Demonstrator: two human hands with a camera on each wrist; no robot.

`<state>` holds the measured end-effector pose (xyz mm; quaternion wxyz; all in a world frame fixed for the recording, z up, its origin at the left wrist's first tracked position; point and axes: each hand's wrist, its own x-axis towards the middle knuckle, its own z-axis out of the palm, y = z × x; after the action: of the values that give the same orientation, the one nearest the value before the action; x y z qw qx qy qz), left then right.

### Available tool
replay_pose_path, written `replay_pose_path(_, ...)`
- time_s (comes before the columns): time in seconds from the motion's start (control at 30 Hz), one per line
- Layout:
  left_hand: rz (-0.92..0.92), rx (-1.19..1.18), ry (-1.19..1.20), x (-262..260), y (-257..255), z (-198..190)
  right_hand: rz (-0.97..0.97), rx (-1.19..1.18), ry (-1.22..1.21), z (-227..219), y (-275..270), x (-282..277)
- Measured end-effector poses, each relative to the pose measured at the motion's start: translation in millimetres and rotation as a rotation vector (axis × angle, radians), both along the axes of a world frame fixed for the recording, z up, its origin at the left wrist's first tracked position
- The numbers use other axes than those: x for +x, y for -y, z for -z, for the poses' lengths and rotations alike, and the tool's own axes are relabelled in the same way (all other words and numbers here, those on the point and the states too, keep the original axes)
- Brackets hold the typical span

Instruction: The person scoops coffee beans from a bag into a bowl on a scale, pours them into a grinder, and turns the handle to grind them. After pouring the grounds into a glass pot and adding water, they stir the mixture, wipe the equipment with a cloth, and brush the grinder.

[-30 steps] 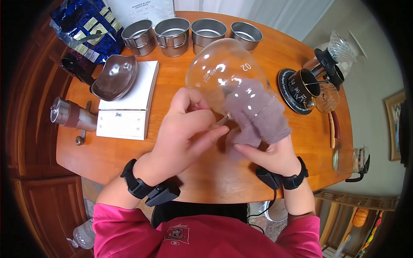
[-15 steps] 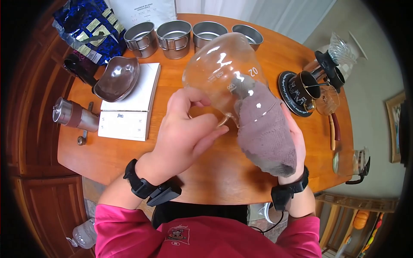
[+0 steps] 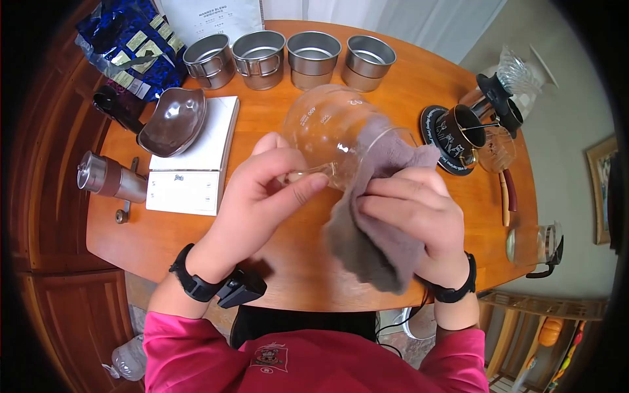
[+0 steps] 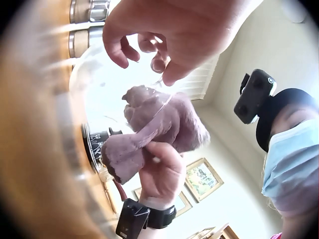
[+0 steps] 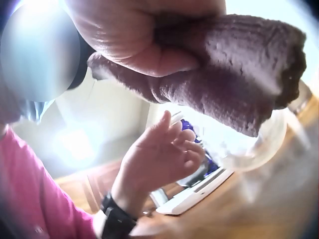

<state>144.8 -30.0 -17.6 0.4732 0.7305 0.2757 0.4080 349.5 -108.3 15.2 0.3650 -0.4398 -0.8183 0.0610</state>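
A clear glass coffee server [image 3: 321,131] with white volume marks is held tilted above the wooden table, its mouth turned toward the right hand. My left hand [image 3: 262,190] pinches its glass handle [image 3: 298,177] between thumb and curled fingers. In my right hand [image 3: 419,216] is a mauve-grey cloth [image 3: 386,236], gripped between thumb and fingers. The cloth lies over the server's rim, part of it inside the mouth, and its lower end hangs down. In the left wrist view the cloth [image 4: 154,119] wraps the rim on both sides, with the right thumb pressing it.
Several steel cups [image 3: 259,59] line the back of the table [image 3: 275,281]. On the left are a white scale [image 3: 183,190], a brown dish [image 3: 173,121] and a hand grinder [image 3: 108,177]. A black cup [image 3: 462,128] on a saucer and a glass dripper [image 3: 514,69] stand right.
The server has come down and tilted its mouth more toward me. My right hand has moved from beneath the cloth to gripping it over the rim; the left hand keeps the handle.
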Motion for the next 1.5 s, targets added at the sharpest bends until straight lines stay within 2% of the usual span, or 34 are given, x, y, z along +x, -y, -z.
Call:
replay_pose_path(0.03, 0.027, -0.114, -0.011, -0.8, -0.7, -2.0, 0.0, 0.0, 0.001, -0.9, -0.3, 0.8)
replay_pose_path(0.1, 0.048, -0.176, 0.004, -0.5, -0.6, -5.7, 0.03, 0.113, 0.23, -3.8, -1.1, 4.3)
replay_pose_path(0.17, 0.067, -0.234, 0.022, -0.5, -1.1, -9.6, 0.038, 0.172, 0.292, -9.6, -0.9, 3.3)
replay_pose_path(0.23, 0.091, -0.447, 0.037, -2.5, -1.3, -14.0, 0.047, 0.271, 0.551, -16.4, 1.3, 2.6)
replay_pose_path(0.27, 0.093, -0.445, 0.04, -2.8, -0.7, -16.9, 0.048, 0.273, 0.554, -19.8, 2.9, 3.4)
replay_pose_path(0.33, 0.142, -0.612, 0.052, -3.2, 0.9, -24.1, 0.045, 0.321, 0.779, -27.1, 6.9, 8.1)
replay_pose_path(0.37, 0.142, -0.609, 0.055, -3.8, 1.1, -28.4, 0.045, 0.324, 0.782, -30.6, 7.8, 11.4)
replay_pose_path(0.47, 0.221, -0.626, -0.079, -6.4, 1.8, -42.6, -0.081, 0.57, 1.133, -42.6, 10.1, 21.1)
replay_pose_path(0.5, 0.257, -0.699, -0.114, -7.5, 1.3, -48.3, -0.079, 0.568, 1.134, -47.3, 10.3, 23.6)
replay_pose_path(0.57, 0.298, -0.769, -0.154, -8.3, 3.8, -55.4, -0.211, 0.818, 1.274, -55.5, 10.1, 27.8)
replay_pose_path(0.63, 0.311, -0.911, -0.122, -8.1, 6.0, -61.3, -0.139, 0.817, 1.272, -61.6, 11.9, 26.9)
replay_pose_path(0.7, 0.311, -0.874, -0.097, -9.2, 6.8, -64.1, -0.024, 0.504, 1.101, -66.8, 13.4, 25.4)
replay_pose_path(0.77, 0.306, -0.836, -0.065, -9.7, 8.2, -66.4, -0.037, 0.449, 1.017, -66.6, 14.1, 26.0)
replay_pose_path(0.83, 0.234, -0.612, -0.125, -7.5, 10.8, -68.4, -0.103, 0.057, 0.663, -65.3, 18.0, 28.0)
replay_pose_path(0.87, 0.231, -0.611, -0.125, -8.2, 11.2, -67.8, -0.123, -0.157, 0.492, -62.6, 21.3, 32.0)
replay_pose_path(0.9, 0.252, -0.598, -0.11, -8.7, 11.2, -66.3, -0.124, -0.156, 0.491, -62.9, 24.6, 32.2)
replay_pose_path(0.97, 0.272, -0.582, -0.094, -8.2, 13.6, -65.8, -0.117, -0.464, -0.087, -63.6, 33.0, 31.1)
replay_pose_path(1.0, 0.217, -0.636, -0.075, -6.6, 16.9, -66.3, 0.089, -0.756, -0.56, -60.5, 42.3, 29.7)
replay_pose_path(1.03, 0.162, -0.69, -0.055, -6.4, 18.9, -66.7, 0.097, -0.509, -0.641, -55.5, 44.3, 31.2)
replay_pose_path(1.07, 0.158, -0.686, -0.051, -7.2, 17.3, -64.4, 0.188, -0.43, -0.868, -53.4, 48.3, 29.3)
replay_pose_path(1.1, 0.184, -0.771, 0.059, -7.9, 14.0, -59.2, 0.281, -0.345, -1.096, -53.8, 50.6, 24.3)
replay_pose_path(1.13, 0.211, -0.853, 0.171, -8.2, 11.6, -56.0, 0.241, -0.337, -1.252, -56.8, 53.0, 28.9)
replay_pose_path(1.17, 0.209, -0.85, 0.173, -8.1, 10.9, -55.6, 0.197, -0.328, -1.408, -59.2, 55.3, 35.0)
replay_pose_path(1.2, 0.19, -0.948, 0.241, -7.4, 10.6, -55.6, 0.111, -0.298, -1.533, -59.1, 58.1, 36.1)
replay_pose_path(1.23, 0.172, -1.044, 0.31, -6.5, 10.5, -55.5, 0.109, -0.296, -1.532, -57.2, 57.7, 34.7)
replay_pose_path(1.3, 0.198, -1.094, 0.337, -6.6, 9.9, -53.9, 0.32, 0.135, -1.194, -44.8, 55.4, 30.5)
replay_pose_path(1.33, 0.222, -1.143, 0.367, -6.1, 9.5, -52.6, 0.427, 0.256, -0.977, -33.2, 53.3, 31.2)
replay_pose_path(1.47, 0.31, -1.283, 0.448, -0.3, 13.7, -43.0, 0.294, 0.339, -0.312, -0.8, 31.6, 8.6)
replay_pose_path(1.5, 0.429, -1.327, 0.504, 1.0, 14.3, -37.9, 0.245, 0.391, -0.162, 4.8, 23.9, 1.3)
